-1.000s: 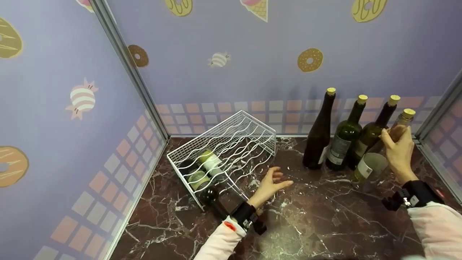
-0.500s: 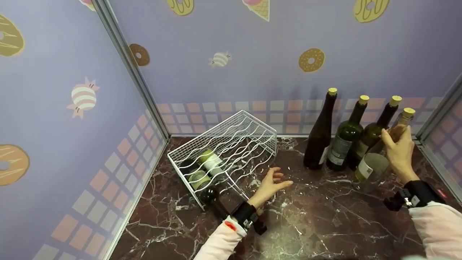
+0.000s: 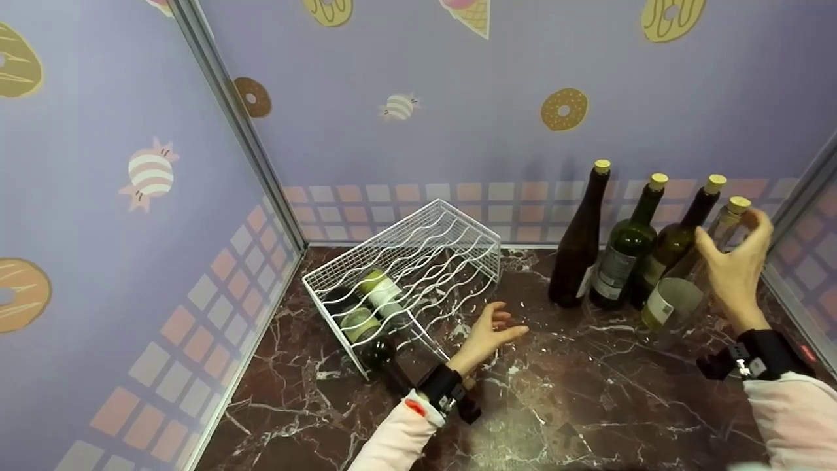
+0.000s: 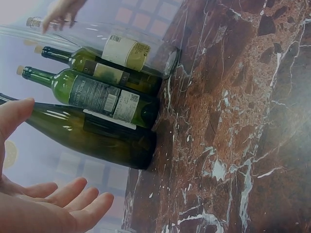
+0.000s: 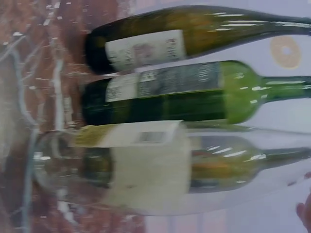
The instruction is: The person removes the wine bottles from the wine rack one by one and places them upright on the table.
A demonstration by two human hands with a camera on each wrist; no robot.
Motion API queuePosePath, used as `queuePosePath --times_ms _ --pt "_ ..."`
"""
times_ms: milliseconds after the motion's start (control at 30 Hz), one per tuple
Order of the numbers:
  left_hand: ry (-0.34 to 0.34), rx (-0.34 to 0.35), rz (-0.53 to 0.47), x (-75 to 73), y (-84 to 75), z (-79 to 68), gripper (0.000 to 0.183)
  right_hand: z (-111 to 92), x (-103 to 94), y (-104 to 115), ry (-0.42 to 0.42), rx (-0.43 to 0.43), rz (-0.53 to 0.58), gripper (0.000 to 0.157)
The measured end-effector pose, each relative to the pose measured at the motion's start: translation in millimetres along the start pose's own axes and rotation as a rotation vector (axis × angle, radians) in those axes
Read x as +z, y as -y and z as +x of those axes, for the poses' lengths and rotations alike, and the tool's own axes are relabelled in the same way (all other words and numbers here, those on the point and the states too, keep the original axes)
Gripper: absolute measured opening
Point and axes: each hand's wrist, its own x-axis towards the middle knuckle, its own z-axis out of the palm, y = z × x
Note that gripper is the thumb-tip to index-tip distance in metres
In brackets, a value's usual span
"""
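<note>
My right hand (image 3: 739, 271) is beside the neck of a clear glass wine bottle (image 3: 724, 226), with thumb and fingers spread apart on either side of it. The bottle stands upright with a cork in its mouth; its pale label (image 5: 150, 165) faces the right wrist camera. My left hand (image 3: 484, 337) hovers over the counter near the rack, palm turned inward and holding nothing. In the left wrist view its loosely bent fingers (image 4: 73, 194) are apart from the tall dark bottle (image 4: 92, 133). A green bottle (image 3: 621, 261) and an olive bottle (image 3: 673, 245) stand between these two.
A white wire wine rack (image 3: 451, 229) sits at the left on the marbled counter (image 3: 588, 399). Two bottles lie in its left slots, a dark one (image 3: 358, 325) and a pale-labelled one (image 3: 381, 291). A purple patterned wall (image 3: 458, 144) rises behind.
My right hand has loosened from the clear bottle's neck, its fingers spreading and shifting slightly right. The bottle stays standing in place. My left hand has hardly moved.
</note>
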Motion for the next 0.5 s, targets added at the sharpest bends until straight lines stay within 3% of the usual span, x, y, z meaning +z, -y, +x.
queuePosePath --times_ms 167,367,500 --pt "-0.007 0.001 -0.013 0.2 0.2 1.8 0.064 5 2.8 29 -0.107 -0.23 0.065 0.07" --pt "-0.002 -0.003 -0.006 2.3 0.4 2.1 0.062 -11 24.2 58 -0.115 -0.583 0.027 0.065" --pt "-0.008 -0.002 -0.003 0.6 -0.3 1.4 0.061 -25 41.9 70 -0.09 -0.752 0.045 0.064"
